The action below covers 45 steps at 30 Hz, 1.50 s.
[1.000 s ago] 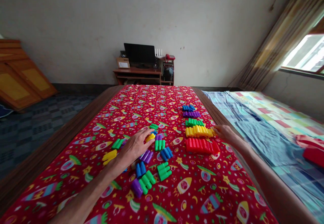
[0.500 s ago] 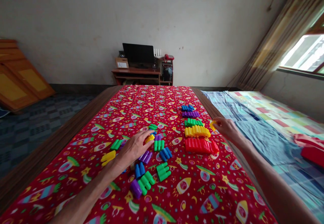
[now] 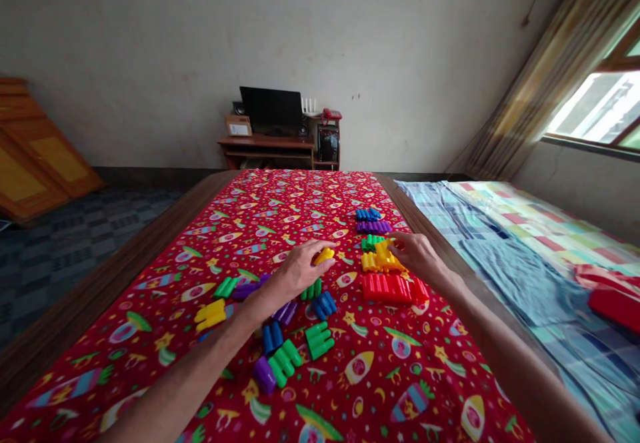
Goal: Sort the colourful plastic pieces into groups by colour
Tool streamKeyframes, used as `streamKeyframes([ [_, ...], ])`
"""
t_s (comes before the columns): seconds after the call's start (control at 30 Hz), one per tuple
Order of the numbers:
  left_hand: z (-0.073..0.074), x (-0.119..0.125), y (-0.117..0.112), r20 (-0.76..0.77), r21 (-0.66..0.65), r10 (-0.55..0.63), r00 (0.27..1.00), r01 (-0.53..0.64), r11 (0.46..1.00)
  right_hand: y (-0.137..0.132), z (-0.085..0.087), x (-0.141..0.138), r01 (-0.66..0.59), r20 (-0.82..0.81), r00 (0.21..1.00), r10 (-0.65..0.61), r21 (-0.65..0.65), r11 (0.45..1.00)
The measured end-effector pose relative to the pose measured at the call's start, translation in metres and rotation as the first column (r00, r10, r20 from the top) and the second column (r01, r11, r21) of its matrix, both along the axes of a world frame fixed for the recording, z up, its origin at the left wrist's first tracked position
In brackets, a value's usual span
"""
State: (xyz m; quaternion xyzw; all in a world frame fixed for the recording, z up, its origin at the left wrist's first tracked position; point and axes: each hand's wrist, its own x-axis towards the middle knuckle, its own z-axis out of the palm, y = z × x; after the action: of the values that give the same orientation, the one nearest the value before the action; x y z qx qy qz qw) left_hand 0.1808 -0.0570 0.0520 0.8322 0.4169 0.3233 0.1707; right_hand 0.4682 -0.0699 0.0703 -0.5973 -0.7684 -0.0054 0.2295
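Between the fingers of my left hand [image 3: 300,268] is a yellow toy block [image 3: 324,256], held above the loose pieces. My right hand [image 3: 417,253] pinches another yellow block [image 3: 385,255] over the row of yellow blocks [image 3: 370,263]; whether it touches the row I cannot tell. Nearer me lies a row of red blocks [image 3: 390,288]. Beyond the yellow are rows of green blocks [image 3: 371,243], purple blocks [image 3: 374,227] and blue blocks [image 3: 368,214]. Loose around my left forearm are green blocks [image 3: 319,340], blue blocks [image 3: 324,305], a purple block [image 3: 265,375] and a yellow piece [image 3: 210,314].
A red patterned cloth [image 3: 360,403] covers the table, with its brown edge [image 3: 170,196] showing. To the right stands a bed with a checked sheet [image 3: 540,229] and a red bundle [image 3: 615,306]. A desk with a monitor [image 3: 271,109] is against the far wall.
My left hand has moved right and away from the loose pieces with its yellow block. My right hand has come left, bringing a yellow block over the yellow row. The view has shifted slightly.
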Motion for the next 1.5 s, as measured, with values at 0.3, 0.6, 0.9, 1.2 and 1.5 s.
streamKeyframes([
  [0.3, -0.008, 0.08, 0.026, -0.035, 0.042, 0.034, 0.999, -0.032, 0.999, 0.0, -0.002, 0.016, 0.069, -0.161, 0.984, -0.07, -0.011, 0.998],
  [0.6, -0.01, 0.101, 0.04, -0.061, -0.079, 0.083, 0.995, -0.087, 0.993, -0.002, -0.011, 0.047, 0.201, -0.301, 0.934, -0.193, -0.006, 0.98],
  [0.9, -0.017, 0.12, 0.049, -0.097, -0.063, 0.105, 0.99, -0.112, 0.992, -0.001, -0.015, 0.042, 0.176, -0.314, 0.936, -0.16, 0.024, 0.984],
  [1.2, -0.035, 0.116, 0.06, -0.076, -0.009, 0.066, 0.995, -0.067, 0.998, -0.004, -0.009, 0.025, 0.152, -0.249, 0.956, -0.154, -0.029, 0.988],
  [1.5, -0.042, 0.101, 0.054, -0.07, 0.025, -0.147, 0.987, 0.149, 0.989, 0.001, -0.022, 0.017, 0.161, -0.289, 0.944, -0.158, -0.014, 0.987],
])
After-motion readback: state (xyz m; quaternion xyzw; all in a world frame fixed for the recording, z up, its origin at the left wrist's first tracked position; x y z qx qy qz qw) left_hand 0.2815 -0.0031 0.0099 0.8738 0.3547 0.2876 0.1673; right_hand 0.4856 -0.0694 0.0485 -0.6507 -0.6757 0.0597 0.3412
